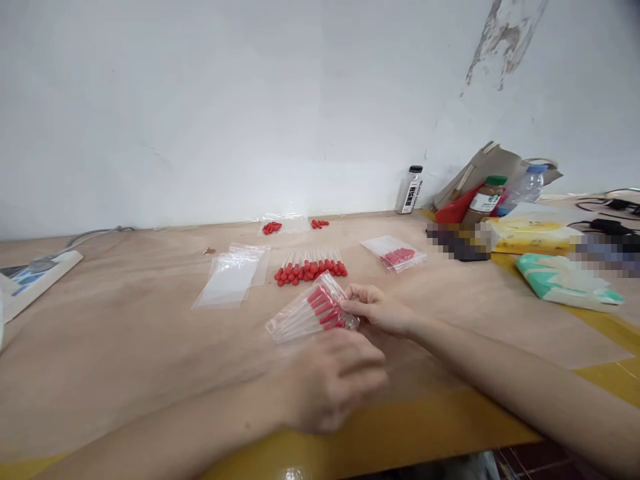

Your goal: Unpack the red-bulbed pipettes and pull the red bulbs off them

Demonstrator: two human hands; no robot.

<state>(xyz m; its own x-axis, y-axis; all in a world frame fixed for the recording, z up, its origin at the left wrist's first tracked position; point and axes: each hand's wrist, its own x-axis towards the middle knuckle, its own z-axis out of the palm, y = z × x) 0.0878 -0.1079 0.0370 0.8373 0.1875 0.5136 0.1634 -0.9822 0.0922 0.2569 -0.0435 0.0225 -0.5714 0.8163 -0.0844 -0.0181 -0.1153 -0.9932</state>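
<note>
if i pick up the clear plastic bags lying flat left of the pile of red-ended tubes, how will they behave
The clear plastic bags will probably feel floppy and light, since they look thin and flat. Their shiny surface may make them slippery, and because they overlap, they could slide apart when lifted.

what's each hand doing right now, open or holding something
Left hand: motion-blurred; can't tell whether open or closed.
Right hand: closed, holding the clear bag of red-ended tubes.
</note>
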